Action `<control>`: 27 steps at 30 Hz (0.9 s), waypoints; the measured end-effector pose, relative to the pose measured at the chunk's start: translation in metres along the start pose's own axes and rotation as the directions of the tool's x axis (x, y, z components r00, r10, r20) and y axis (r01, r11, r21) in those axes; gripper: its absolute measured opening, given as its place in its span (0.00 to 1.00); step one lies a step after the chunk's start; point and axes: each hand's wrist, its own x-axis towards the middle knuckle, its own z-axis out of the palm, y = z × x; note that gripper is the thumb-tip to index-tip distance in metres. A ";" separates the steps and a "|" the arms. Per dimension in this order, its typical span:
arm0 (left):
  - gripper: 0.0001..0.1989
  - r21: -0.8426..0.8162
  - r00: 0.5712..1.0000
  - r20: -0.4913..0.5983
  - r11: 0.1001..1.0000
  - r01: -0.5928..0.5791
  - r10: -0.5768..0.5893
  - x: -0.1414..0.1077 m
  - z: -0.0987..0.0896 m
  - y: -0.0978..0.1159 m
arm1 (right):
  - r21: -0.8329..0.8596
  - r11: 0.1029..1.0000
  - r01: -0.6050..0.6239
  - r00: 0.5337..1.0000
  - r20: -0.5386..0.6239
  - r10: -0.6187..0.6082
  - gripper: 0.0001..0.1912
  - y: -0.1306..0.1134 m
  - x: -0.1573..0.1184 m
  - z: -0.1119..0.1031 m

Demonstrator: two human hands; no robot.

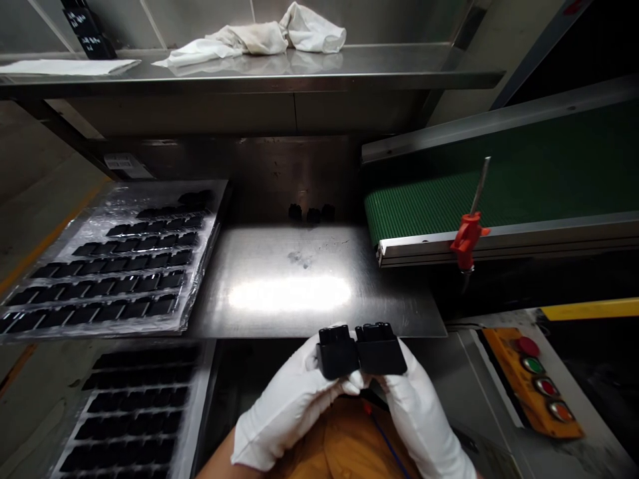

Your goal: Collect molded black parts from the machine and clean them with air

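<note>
Two flat black plastic housings with small raised connector ends are held side by side, just in front of the table's near edge. My left hand [299,386], in a white glove, grips the left black plastic housing [338,354]. In the same kind of glove, my right hand [412,392] is closed on the right black plastic housing [382,351]. The two housings are close together, their connector ends pointing away from me. The fingertips beneath them are partly hidden.
A tray [112,189] with rows of black housings lies on the metal table [279,259] at left; another tray [192,412] is lower. Three small black pieces [313,215] sit farther back. A green conveyor [539,166] with a red clamp [466,241] and a button box [534,382] are right.
</note>
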 end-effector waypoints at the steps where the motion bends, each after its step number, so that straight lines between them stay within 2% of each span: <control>1: 0.08 -0.021 1.000 -0.003 1.000 -0.003 0.003 0.001 0.001 -0.001 | 0.030 0.999 -0.022 1.000 0.000 0.022 0.12 0.001 0.000 -0.001; 5: 0.06 -0.097 1.000 -0.003 0.995 -0.009 0.009 0.004 0.002 -0.002 | 0.224 0.969 -0.102 0.995 0.009 0.102 0.13 0.002 -0.001 0.002; 8: 0.07 -0.160 0.999 -0.025 0.987 0.022 -0.027 0.003 0.001 -0.002 | 0.376 0.912 -0.165 0.986 0.042 0.161 0.15 -0.005 -0.002 0.009; 13: 0.09 -0.184 0.992 -0.090 0.980 0.074 -0.092 0.001 -0.002 0.000 | 0.512 0.824 -0.244 0.968 0.081 0.236 0.16 -0.014 -0.004 0.016; 16: 0.08 -0.161 0.989 -0.106 0.983 0.084 -0.102 0.001 -0.004 -0.002 | 0.534 0.805 -0.258 0.965 0.106 0.239 0.13 -0.012 -0.005 0.017; 21: 0.06 -0.153 0.998 -0.036 0.987 0.047 -0.053 0.002 -0.004 -0.005 | 0.525 0.820 -0.229 0.973 0.114 0.199 0.15 -0.009 -0.005 0.018; 27: 0.06 -0.130 1.000 -0.006 0.992 0.009 -0.009 0.003 -0.001 -0.005 | 0.504 0.841 -0.196 0.981 0.108 0.163 0.15 -0.012 -0.005 0.020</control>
